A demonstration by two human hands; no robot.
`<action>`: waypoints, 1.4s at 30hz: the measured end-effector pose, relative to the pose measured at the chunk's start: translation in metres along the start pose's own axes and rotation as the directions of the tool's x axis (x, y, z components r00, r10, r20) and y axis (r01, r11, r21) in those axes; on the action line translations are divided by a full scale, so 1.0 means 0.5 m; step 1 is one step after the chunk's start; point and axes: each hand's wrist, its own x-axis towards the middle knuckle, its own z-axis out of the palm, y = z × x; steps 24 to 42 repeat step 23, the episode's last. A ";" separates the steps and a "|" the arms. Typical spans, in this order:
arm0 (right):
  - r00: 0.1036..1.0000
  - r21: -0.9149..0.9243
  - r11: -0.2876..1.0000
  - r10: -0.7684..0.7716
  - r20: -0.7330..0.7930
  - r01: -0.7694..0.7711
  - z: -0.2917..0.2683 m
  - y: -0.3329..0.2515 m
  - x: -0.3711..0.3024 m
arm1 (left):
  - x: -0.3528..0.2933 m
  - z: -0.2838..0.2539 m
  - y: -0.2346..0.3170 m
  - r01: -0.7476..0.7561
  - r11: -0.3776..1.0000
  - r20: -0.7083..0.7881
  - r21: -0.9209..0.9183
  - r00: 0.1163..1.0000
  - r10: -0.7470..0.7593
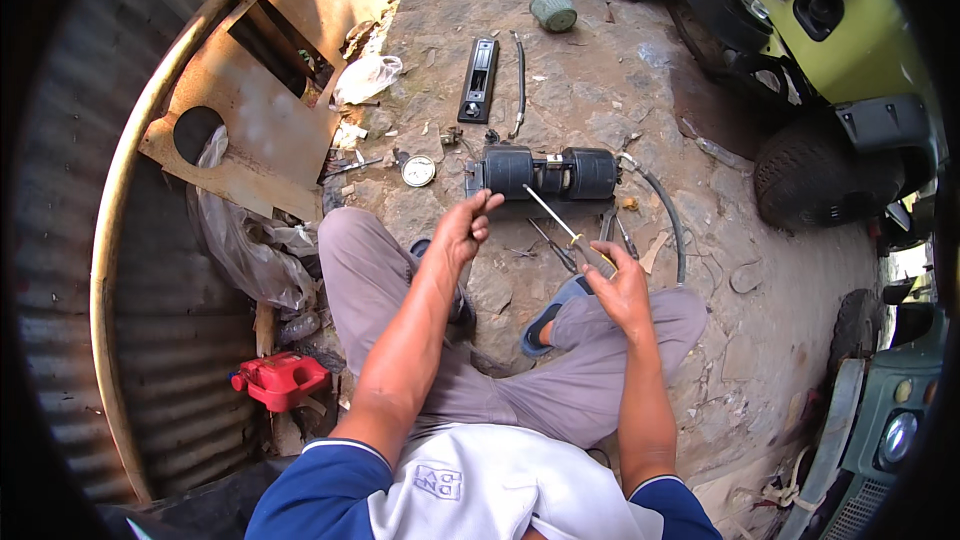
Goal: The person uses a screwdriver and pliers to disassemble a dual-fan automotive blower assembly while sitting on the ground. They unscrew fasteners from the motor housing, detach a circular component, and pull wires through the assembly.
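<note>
A black twin-drum blower unit (508,172) lies on the stone ground in front of my feet. My right hand (622,290) grips a screwdriver (553,212) by its handle, and the shaft slants up and left toward the unit's left drum. Whether the tip touches the drum I cannot tell. Just below the left end of the unit, my left hand (466,227) is closed with fingers curled in; anything in it is too small to make out. Pliers (554,246) and another pair of pliers (607,224) lie between the unit and my feet.
Left of the unit lie a round gauge (418,171) and plastic bags (370,78). Beyond it are a black panel (479,80) and a short hose (520,85); a longer hose (668,202) curves at right. A red jerrycan (284,381), corrugated wall (60,240), tyre (820,180) and vehicles surround me.
</note>
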 end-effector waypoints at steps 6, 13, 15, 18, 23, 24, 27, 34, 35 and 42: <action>0.998 0.071 0.996 0.056 -0.012 -0.055 0.006 0.012 -0.117 | -0.006 -0.056 -0.193 0.186 0.946 0.010 -0.267 0.982 -0.190; 0.995 0.101 0.990 0.103 0.008 -0.103 0.004 0.004 -0.134 | -0.005 -0.070 -0.185 0.177 0.945 0.127 -0.275 0.981 -0.147; 0.998 0.080 0.995 0.065 -0.008 -0.064 0.003 0.003 -0.135 | -0.013 -0.069 -0.187 0.156 0.953 0.141 -0.259 0.982 -0.122; 0.996 0.071 0.994 0.088 0.012 -0.088 0.004 -0.005 -0.135 | -0.009 -0.070 -0.188 0.151 0.949 0.141 -0.277 0.983 -0.116; 0.996 0.054 0.995 0.081 0.036 -0.083 0.002 -0.019 -0.135 | 0.004 -0.092 -0.179 0.221 0.933 0.171 -0.282 0.969 -0.178; 0.996 0.054 0.995 0.081 0.036 -0.083 0.002 -0.019 -0.135 | 0.004 -0.092 -0.179 0.221 0.933 0.171 -0.282 0.969 -0.178; 0.996 0.054 0.995 0.081 0.036 -0.083 0.002 -0.019 -0.135 | 0.004 -0.092 -0.179 0.221 0.933 0.171 -0.282 0.969 -0.178; 0.996 0.054 0.995 0.081 0.036 -0.083 0.002 -0.019 -0.135 | 0.004 -0.092 -0.179 0.221 0.933 0.171 -0.282 0.969 -0.178; 0.996 0.054 0.995 0.081 0.036 -0.083 0.002 -0.019 -0.135 | 0.004 -0.092 -0.179 0.221 0.933 0.171 -0.282 0.969 -0.178; 0.996 0.054 0.995 0.081 0.036 -0.083 0.002 -0.019 -0.135 | 0.004 -0.092 -0.179 0.221 0.933 0.171 -0.282 0.969 -0.178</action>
